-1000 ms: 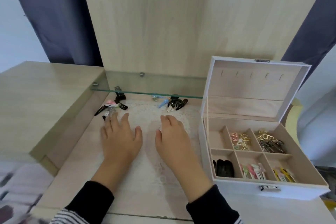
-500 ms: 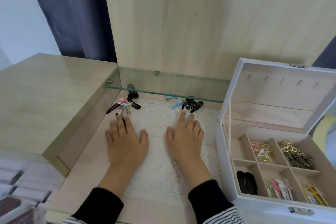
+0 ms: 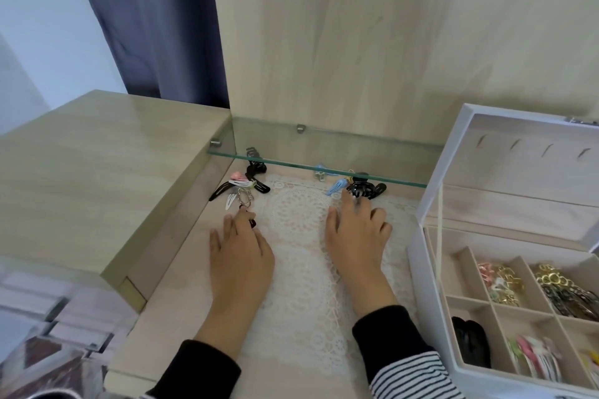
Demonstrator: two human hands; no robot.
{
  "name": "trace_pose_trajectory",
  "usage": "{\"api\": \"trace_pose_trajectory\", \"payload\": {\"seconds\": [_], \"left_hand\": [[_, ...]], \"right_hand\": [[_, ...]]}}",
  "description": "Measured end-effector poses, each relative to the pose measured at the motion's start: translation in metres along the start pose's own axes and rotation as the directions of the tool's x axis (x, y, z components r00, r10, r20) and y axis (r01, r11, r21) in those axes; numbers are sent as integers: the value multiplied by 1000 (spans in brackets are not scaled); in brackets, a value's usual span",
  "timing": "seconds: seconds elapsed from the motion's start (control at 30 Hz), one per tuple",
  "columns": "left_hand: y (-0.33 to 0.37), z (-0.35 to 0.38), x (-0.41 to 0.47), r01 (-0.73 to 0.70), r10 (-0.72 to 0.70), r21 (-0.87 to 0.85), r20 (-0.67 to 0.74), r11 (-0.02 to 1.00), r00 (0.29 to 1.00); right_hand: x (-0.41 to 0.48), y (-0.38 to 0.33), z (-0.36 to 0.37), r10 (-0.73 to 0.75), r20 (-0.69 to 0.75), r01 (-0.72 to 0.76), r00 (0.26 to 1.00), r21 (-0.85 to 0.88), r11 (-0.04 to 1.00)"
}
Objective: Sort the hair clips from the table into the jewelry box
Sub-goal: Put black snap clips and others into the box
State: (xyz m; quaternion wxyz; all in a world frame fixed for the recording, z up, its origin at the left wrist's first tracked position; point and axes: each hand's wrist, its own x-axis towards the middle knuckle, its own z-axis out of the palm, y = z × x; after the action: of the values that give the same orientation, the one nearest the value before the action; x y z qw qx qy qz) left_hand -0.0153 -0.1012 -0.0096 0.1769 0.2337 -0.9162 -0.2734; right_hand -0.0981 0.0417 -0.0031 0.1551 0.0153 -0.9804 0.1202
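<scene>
Two small heaps of hair clips lie at the back of the recessed table under a glass shelf. The left heap holds black clips, a pink one, a white snap clip and a silver oval clip. The right heap has a blue clip and a black claw clip. My left hand lies flat, fingertips by a small dark clip. My right hand stretches its index finger to the black claw clip. The white jewelry box stands open at the right.
A glass shelf hangs low over the clips. A white lace doily covers the table under both hands. A raised wooden top borders the recess on the left. The box compartments hold several sorted clips, and its lid stands upright.
Both hands have slid forward toward the clip heaps. My right index finger now reaches the black claw clip and my left fingertips reach the left heap.
</scene>
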Motion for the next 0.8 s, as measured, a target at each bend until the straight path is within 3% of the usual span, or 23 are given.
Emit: {"api": "trace_pose_trajectory", "payload": {"seconds": [0.17,0.5,0.7,0.8], "left_hand": [[-4,1,1,4,-8,-74,-44,997,999],[2,-5,-3,-112,96,-74,-193,991,976],[3,-11,-6,-215,147,-254,-263,943,954],[5,-17,-9,-224,142,-383,-231,896,963]], "right_hand": [[-3,-3,3,-27,-136,29,990,16,999],[-19,-4,-7,-51,-177,51,983,-3,999],[-33,-6,-21,-90,-173,101,981,57,993],[-37,-4,-33,-117,-125,140,985,196,971]]}}
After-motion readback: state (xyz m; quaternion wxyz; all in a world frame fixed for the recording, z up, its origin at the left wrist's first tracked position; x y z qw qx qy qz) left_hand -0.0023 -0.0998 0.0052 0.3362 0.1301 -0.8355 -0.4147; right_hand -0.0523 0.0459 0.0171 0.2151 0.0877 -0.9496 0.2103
